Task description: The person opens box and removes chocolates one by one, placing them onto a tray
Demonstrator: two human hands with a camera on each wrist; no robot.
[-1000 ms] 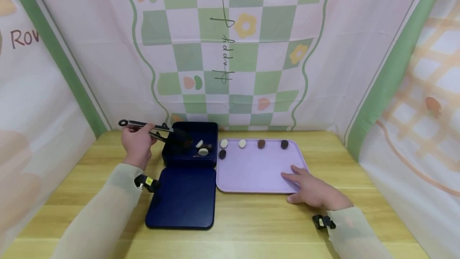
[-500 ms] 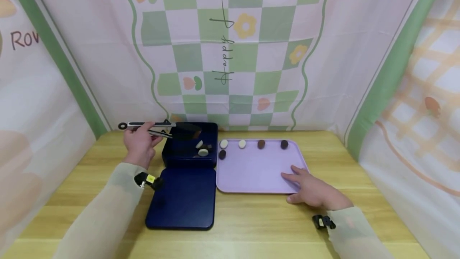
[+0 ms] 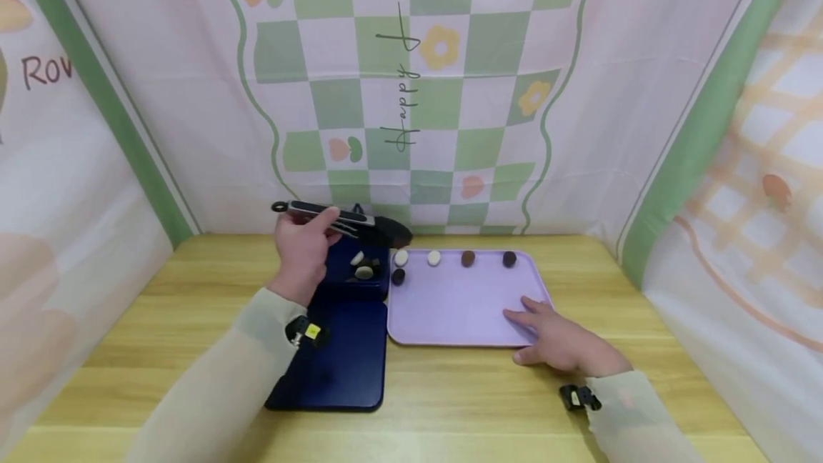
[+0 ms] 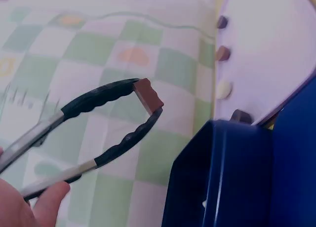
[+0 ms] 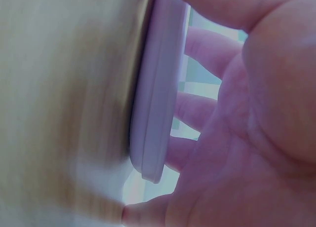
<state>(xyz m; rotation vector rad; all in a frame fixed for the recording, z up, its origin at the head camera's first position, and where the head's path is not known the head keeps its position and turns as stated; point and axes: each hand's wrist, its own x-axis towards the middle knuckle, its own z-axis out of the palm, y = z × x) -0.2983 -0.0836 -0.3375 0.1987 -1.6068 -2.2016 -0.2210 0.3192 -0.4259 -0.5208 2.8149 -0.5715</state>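
My left hand [image 3: 301, 252] grips a pair of tongs [image 3: 331, 213] with black scalloped tips, above the dark blue box [image 3: 353, 291]. Between the tips, a brown block-shaped piece [image 4: 149, 96] is pinched, probably chocolate. In the head view it hangs near the box's back right corner, close to the lilac tray [image 3: 463, 313]. On the tray lie several small round pieces: a white piece [image 3: 434, 258], a brown piece [image 3: 468, 258] and a dark piece [image 3: 509, 259] among them. My right hand [image 3: 559, 338] rests with spread fingers on the tray's front right corner.
Pale and dark pieces, one a pale disc [image 3: 363, 273], lie inside the box. The dark blue lid [image 3: 350, 359] lies flat in front of it. A patterned curtain [image 3: 411, 102] stands behind the wooden table [image 3: 476, 402].
My left hand has lifted the tongs and carried them right, out of the box toward the tray, with the brown piece in their tips. The right hand has stayed put.
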